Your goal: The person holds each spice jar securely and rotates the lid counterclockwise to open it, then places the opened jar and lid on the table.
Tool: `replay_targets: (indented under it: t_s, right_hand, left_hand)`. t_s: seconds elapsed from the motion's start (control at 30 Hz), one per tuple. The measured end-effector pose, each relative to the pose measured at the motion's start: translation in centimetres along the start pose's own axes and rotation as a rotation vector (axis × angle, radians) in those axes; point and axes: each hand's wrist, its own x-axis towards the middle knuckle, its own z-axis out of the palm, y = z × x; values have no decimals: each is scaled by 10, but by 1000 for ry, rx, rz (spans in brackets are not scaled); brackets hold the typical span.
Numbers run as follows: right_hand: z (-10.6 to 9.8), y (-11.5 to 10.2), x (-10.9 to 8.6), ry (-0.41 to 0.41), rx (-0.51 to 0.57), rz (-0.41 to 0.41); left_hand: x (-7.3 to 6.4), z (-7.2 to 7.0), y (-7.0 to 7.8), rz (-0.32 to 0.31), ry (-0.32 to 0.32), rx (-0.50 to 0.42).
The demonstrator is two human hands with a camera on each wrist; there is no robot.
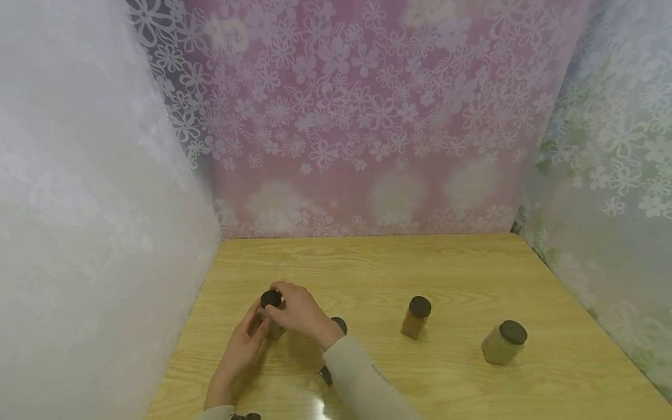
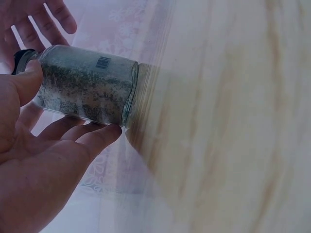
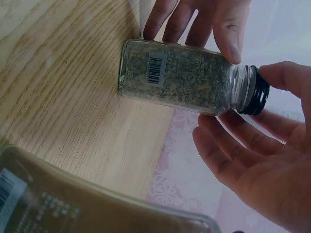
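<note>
A glass spice jar (image 3: 180, 75) of green-flecked seasoning, with a barcode label and a black lid (image 1: 270, 298), stands at the left of the table. My left hand (image 1: 242, 345) holds it from the side, thumb near the neck and fingers along the glass in the left wrist view. From the other side, my right hand (image 1: 300, 310) grips the lid between thumb and fingers. The right wrist view shows the lid on the jar's neck and the right fingertips by the jar's shoulder. The jar's base is at the tabletop.
A brown-filled jar (image 3: 97, 194) is close to my right wrist. Beside the right sleeve are a black lid (image 1: 340, 324) and a dark object (image 1: 326, 375), partly hidden. An orange-brown jar (image 1: 413, 324) and a wider pale-green jar (image 1: 499, 347) stand rightward. Patterned curtains (image 1: 357, 116) enclose the table.
</note>
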Motion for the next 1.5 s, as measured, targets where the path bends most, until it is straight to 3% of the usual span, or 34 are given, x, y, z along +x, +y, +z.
replay_targets:
  t_s: [0.13,0.4,0.7,0.9,1.27,1.5]
  right_hand:
    - [-3,-1,0,-21,-2,-14]
    - [1,0,-1,28,-23,15]
    - [-1,-1,-1,-26,-36,-24]
    - [2,1,0,11,27,17]
    - [-2,2,-1,-36,45,-18]
    - [5,4,0,24,49,22]
  left_hand:
    - [1,-1,0,-23,-6,9]
    - [2,-1,-2,-8,-10,-14]
    - [0,-2,0,-44,-14,-6]
    - [0,-1,1,15,-17,-15]
    - [-1,-1,2,9,-12,-6]
    - [-1,-1,2,5,-22,-12]
